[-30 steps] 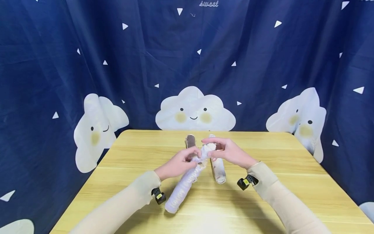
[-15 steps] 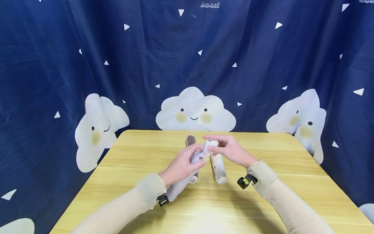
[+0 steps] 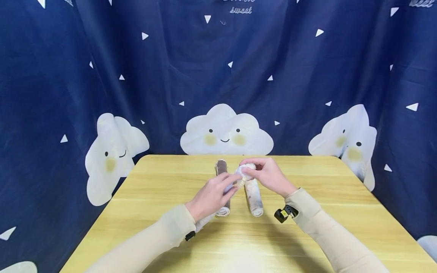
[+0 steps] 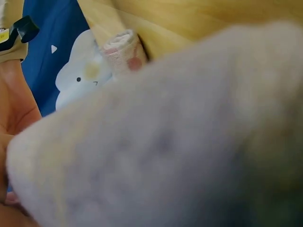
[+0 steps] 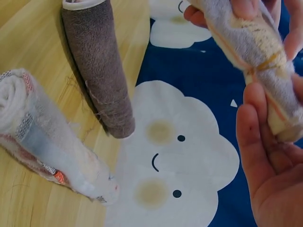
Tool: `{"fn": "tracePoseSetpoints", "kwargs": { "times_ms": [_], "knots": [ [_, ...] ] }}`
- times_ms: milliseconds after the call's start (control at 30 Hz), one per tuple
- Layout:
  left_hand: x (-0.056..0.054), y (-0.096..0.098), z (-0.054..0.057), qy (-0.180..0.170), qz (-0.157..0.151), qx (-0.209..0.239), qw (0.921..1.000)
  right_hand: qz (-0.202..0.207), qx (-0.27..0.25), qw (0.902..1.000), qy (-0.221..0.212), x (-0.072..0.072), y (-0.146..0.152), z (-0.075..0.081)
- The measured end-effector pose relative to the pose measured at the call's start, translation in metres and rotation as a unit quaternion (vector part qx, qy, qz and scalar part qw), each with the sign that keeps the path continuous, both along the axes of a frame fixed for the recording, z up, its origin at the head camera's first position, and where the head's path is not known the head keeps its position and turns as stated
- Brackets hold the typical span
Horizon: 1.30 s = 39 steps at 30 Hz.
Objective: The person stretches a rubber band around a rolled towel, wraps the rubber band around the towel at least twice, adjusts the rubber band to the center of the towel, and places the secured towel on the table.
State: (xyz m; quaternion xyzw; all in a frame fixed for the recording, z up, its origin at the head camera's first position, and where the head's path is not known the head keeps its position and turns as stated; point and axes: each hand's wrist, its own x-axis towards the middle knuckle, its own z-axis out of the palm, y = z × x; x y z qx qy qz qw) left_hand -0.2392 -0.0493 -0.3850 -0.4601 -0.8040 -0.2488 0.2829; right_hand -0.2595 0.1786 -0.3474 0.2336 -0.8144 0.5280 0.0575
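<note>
Your right grip (image 3: 268, 174) is closed to a pinch on the far end of the lavender rolled towel (image 5: 251, 52). Left grip (image 3: 213, 191) has fingers and thumb bent around the roll farther down. Towel sits between your hands, out over the middle of the bench (image 3: 153, 182); its near end is partly behind your left wrist, can't tell if it touches wood.

A yellow band, probably elastic, circles the roll between your grips. Step in hand reads as seating that band. Next move calls for the left to steady the roll while the right works the band without letting the wrap slacken.

Nearby, the brown rolled towel (image 3: 222, 206) lies on the bench, partly under your left hand in head view; the white patterned rolled towel (image 3: 254, 199) lies to its right, apart from it. No containers in view. Navy cloud curtain (image 3: 290, 76) behind.
</note>
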Motion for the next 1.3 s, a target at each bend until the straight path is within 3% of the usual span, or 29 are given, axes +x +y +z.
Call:
{"fn": "tracePoseSetpoints", "kwargs": {
  "times_ms": [200,333,533,700,867,967,1167,1300],
  "knots": [
    [0.006,0.004,0.008,-0.025,0.050,-0.053,0.9971,-0.023,-0.002,0.9997,0.001,0.005,-0.005,0.005],
    [0.008,0.007,0.010,-0.042,0.067,-0.084,0.9933,-0.036,0.017,0.9991,0.012,0.005,-0.006,0.002],
    [0.008,0.010,0.014,-0.056,0.061,-0.130,0.9880,-0.057,0.050,0.9970,0.018,0.005,-0.005,-0.006],
    [0.008,0.008,0.013,-0.071,0.037,-0.143,0.9865,-0.066,0.062,0.9958,0.012,0.008,-0.009,-0.006],
    [0.005,0.002,0.007,-0.070,-0.001,-0.135,0.9884,-0.060,0.034,0.9975,-0.017,0.007,-0.009,-0.006],
    [0.001,-0.003,0.003,-0.087,-0.020,-0.128,0.9877,-0.051,0.009,0.9978,-0.042,0.005,-0.008,-0.008],
    [-0.003,-0.014,0.001,-0.178,-0.033,-0.068,0.9811,-0.037,-0.030,0.9958,-0.077,0.002,-0.004,-0.008],
    [-0.005,-0.016,0.005,-0.248,-0.032,-0.008,0.9681,-0.028,-0.042,0.9953,-0.083,0.001,-0.004,-0.004]
  ]
}}
